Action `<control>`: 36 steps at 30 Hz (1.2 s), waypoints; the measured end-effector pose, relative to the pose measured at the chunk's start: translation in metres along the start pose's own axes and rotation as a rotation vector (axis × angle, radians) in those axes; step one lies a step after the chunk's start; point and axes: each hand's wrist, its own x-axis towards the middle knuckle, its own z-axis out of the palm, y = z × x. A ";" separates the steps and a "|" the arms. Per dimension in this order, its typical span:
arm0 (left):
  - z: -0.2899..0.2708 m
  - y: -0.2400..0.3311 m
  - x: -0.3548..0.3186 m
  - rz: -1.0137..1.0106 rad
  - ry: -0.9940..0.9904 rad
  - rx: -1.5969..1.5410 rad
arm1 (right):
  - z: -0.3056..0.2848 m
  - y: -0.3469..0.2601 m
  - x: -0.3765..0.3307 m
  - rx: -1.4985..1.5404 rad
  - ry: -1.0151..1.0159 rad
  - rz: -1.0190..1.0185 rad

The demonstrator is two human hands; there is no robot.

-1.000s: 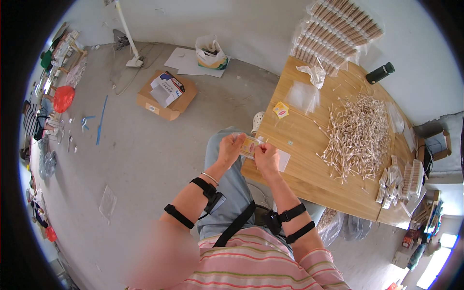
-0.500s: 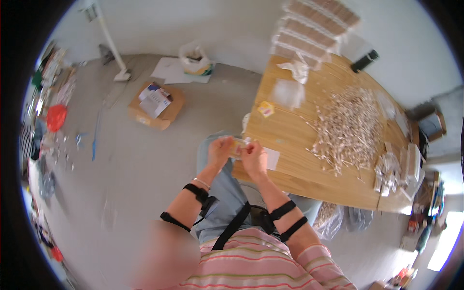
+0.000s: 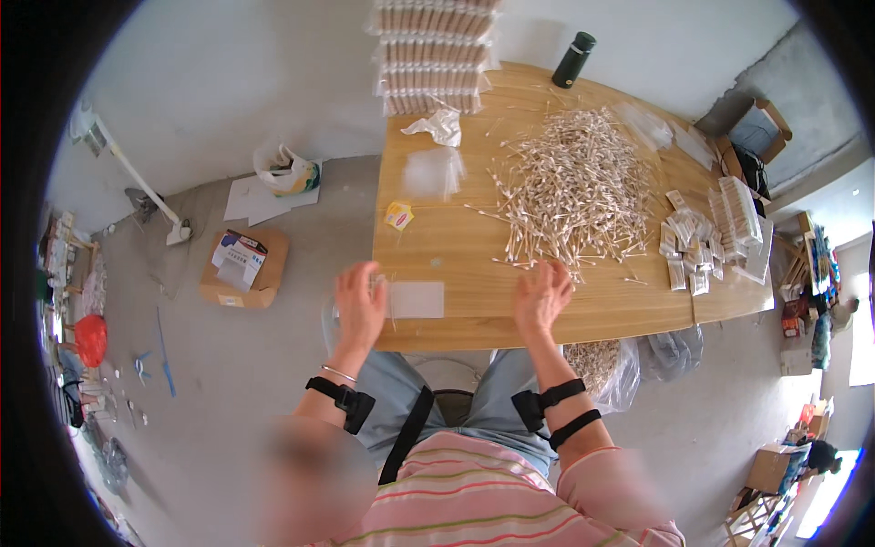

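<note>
Hands aren't pinching together over the lap anymore, they're spreading apart. Left hand point(image 3: 360, 305) is holding the small clear plastic packet point(image 3: 415, 299) flat at the wooden surface's point(image 3: 456, 242) near edge. Right hand point(image 3: 540, 296) is reaching, fingers open and empty, toward the big pile of thin pale sticks point(image 3: 574, 187).

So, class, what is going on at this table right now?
A seated person works at a wooden table. The left hand is at a small clear packet near the table's front edge; the right hand is open beside a big pile of thin pale sticks. Filled small packets lie stacked to the right.
</note>
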 end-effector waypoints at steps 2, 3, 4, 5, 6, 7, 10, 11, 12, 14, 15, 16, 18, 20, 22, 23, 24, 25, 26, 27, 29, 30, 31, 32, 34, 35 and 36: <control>0.014 0.023 -0.007 0.252 -0.176 0.208 | -0.011 0.026 0.004 -0.081 0.125 0.080; 0.024 0.034 -0.010 0.270 -0.183 0.207 | -0.011 0.036 0.004 -0.080 0.135 0.096; 0.037 0.044 -0.014 0.345 -0.205 0.208 | -0.010 0.045 0.003 -0.044 0.101 0.043; 0.050 0.053 -0.016 0.421 -0.227 0.209 | -0.010 0.056 0.001 -0.008 0.068 -0.009; 0.064 0.063 -0.016 0.435 -0.235 0.208 | -0.010 0.059 -0.001 -0.007 0.074 0.005; 0.075 0.074 -0.015 0.433 -0.254 0.149 | -0.009 0.056 -0.004 -0.009 0.051 -0.040; 0.106 0.094 -0.009 0.435 -0.287 0.063 | -0.007 0.041 -0.018 -0.003 0.014 -0.107; 0.113 0.097 -0.005 0.434 -0.294 0.027 | -0.004 0.039 -0.023 0.019 0.009 -0.149; 0.117 0.099 -0.003 0.439 -0.300 0.031 | -0.003 0.035 -0.027 0.042 0.000 -0.194; 0.122 0.098 -0.001 0.411 -0.344 -0.013 | 0.000 0.028 -0.030 0.063 0.028 -0.222; 0.122 0.094 -0.001 0.409 -0.347 -0.006 | 0.001 0.026 -0.031 0.110 0.002 -0.268; 0.120 0.088 0.001 0.422 -0.365 -0.041 | 0.002 0.024 -0.032 0.158 -0.025 -0.316; 0.112 0.077 0.001 0.428 -0.383 -0.070 | 0.004 0.022 -0.033 0.183 -0.058 -0.338; 0.099 0.068 -0.005 0.429 -0.353 -0.058 | 0.007 0.021 -0.032 0.236 -0.070 -0.400; 0.085 0.057 -0.011 0.421 -0.338 -0.034 | 0.012 0.019 -0.030 0.258 -0.099 -0.413; 0.080 0.053 -0.014 0.420 -0.325 -0.019 | 0.014 0.018 -0.028 0.272 -0.120 -0.422; 0.075 0.052 -0.016 0.411 -0.322 -0.011 | 0.018 0.018 -0.024 0.279 -0.128 -0.429; 0.072 0.051 -0.019 0.404 -0.302 0.015 | 0.020 0.019 -0.019 0.260 -0.087 -0.370; 0.069 0.050 -0.021 0.398 -0.283 0.040 | 0.023 0.020 -0.013 0.240 -0.046 -0.310; 0.069 0.049 -0.023 0.389 -0.279 0.045 | 0.022 0.020 -0.007 0.264 -0.023 -0.251; 0.070 0.047 -0.027 0.392 -0.229 0.020 | 0.027 0.020 0.006 0.262 0.012 -0.226; 0.068 0.048 -0.027 0.385 -0.229 0.020 | 0.029 0.022 0.011 0.253 0.055 -0.191; 0.067 0.049 -0.026 0.403 -0.241 0.009 | 0.032 0.022 0.013 0.262 0.079 -0.160; 0.066 0.050 -0.026 0.422 -0.252 -0.003 | 0.033 0.023 0.013 0.260 0.074 -0.163; 0.066 0.048 -0.026 0.411 -0.236 -0.002 | 0.033 0.013 0.015 0.179 0.099 -0.177; 0.067 0.047 -0.027 0.409 -0.226 -0.005 | 0.032 0.007 0.014 0.183 0.094 -0.185; 0.067 0.053 -0.026 0.403 -0.224 -0.007 | 0.032 0.005 0.011 0.170 0.075 -0.238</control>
